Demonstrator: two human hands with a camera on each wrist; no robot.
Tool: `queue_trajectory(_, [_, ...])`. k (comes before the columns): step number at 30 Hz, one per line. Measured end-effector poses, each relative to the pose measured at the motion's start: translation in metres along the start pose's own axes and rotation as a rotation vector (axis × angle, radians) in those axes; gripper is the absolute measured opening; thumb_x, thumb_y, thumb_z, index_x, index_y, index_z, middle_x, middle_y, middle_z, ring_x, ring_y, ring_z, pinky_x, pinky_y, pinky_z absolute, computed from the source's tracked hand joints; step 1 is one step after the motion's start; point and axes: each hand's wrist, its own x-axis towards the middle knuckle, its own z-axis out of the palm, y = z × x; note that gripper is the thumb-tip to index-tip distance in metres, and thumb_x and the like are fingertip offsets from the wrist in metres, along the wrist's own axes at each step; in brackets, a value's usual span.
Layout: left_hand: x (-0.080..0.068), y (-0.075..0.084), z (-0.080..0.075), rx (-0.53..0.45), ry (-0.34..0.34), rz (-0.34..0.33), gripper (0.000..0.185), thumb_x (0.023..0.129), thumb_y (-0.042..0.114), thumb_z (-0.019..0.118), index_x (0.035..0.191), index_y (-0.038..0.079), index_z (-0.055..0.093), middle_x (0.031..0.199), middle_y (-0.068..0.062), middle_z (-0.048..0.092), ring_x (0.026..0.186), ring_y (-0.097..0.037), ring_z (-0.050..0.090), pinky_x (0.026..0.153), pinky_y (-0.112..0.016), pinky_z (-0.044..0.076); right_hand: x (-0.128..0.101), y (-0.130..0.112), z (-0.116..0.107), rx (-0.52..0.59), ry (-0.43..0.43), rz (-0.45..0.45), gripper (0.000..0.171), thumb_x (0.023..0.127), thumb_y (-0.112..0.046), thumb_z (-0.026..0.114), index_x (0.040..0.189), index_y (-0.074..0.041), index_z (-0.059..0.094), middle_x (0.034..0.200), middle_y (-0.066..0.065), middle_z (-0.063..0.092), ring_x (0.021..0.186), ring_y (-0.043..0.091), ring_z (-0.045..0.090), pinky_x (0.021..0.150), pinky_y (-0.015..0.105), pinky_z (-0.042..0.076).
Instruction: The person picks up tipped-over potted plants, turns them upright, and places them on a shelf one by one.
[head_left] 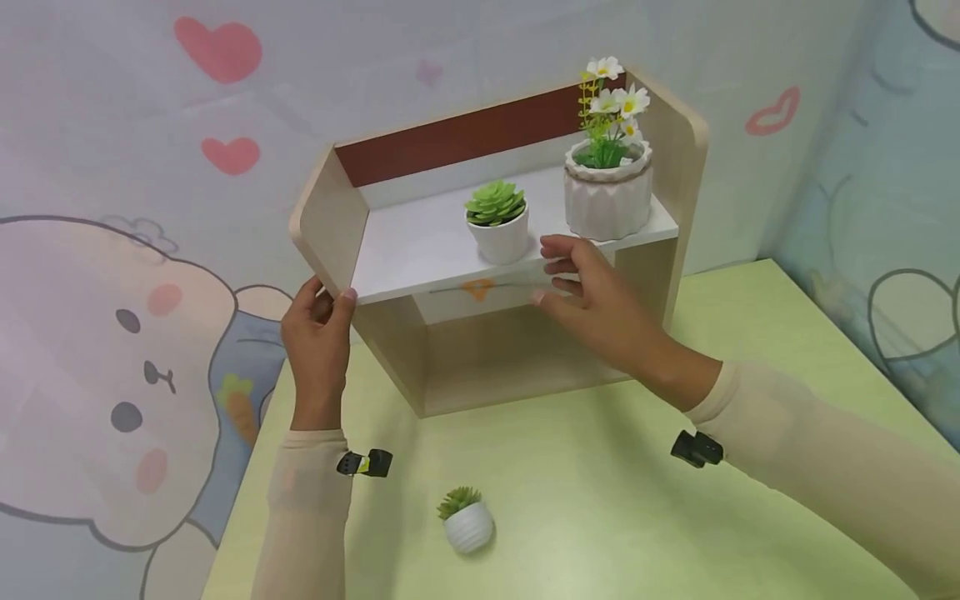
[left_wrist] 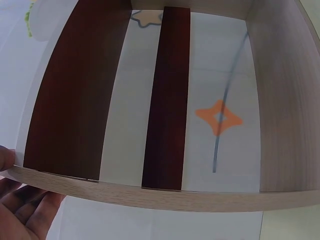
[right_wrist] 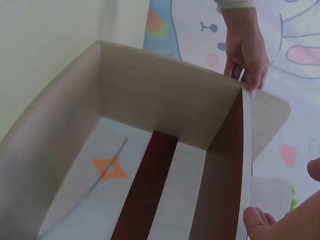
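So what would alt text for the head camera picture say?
Two hands steady a small wooden shelf unit on a green table: left hand grips its side panel, right hand touches the white shelf board's front edge. Two potted plants stand on the board; a third lies on the table.

Matt pale wood shelf unit (head_left: 678, 150), ribbed ceramic pot (head_left: 607, 200)
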Motion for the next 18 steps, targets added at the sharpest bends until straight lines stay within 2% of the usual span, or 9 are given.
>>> queue_trajectory(7, [0.002, 0.001, -0.002, -0.018, -0.007, -0.026, 0.042, 0.098, 0.005, 0.068, 0.139, 0.006, 0.067, 0.129, -0.016, 0.072, 0.118, -0.026, 0.069, 0.098, -0.038, 0.056, -0.027, 0.016, 0.012, -0.017, -0.143, 0.054, 0.051, 0.105, -0.011, 0.061, 0.15, 0.005, 0.044, 0.146, 0.021, 0.051, 0.129, 0.038, 0.056, 0.111, 0.05, 0.045])
queue_trajectory(13, [0.002, 0.002, -0.001, -0.022, -0.014, -0.023, 0.041, 0.098, 0.008, 0.069, 0.139, 0.007, 0.068, 0.128, -0.015, 0.072, 0.117, -0.025, 0.07, 0.1, -0.039, 0.055, -0.043, 0.028, 0.022, -0.062, -0.285, 0.156, 0.052, 0.107, -0.023, 0.059, 0.151, 0.002, 0.047, 0.147, 0.017, 0.054, 0.127, 0.032, 0.057, 0.105, 0.05, 0.048])
queue_trajectory(18, [0.001, -0.001, 0.0, -0.027, -0.007, -0.008, 0.04, 0.098, 0.009, 0.068, 0.139, 0.008, 0.068, 0.128, -0.016, 0.072, 0.115, -0.025, 0.071, 0.099, -0.039, 0.056, -0.052, 0.039, 0.031, -0.083, -0.38, 0.196, 0.052, 0.107, -0.026, 0.059, 0.149, 0.003, 0.051, 0.141, 0.017, 0.059, 0.122, 0.031, 0.061, 0.1, 0.047, 0.052])
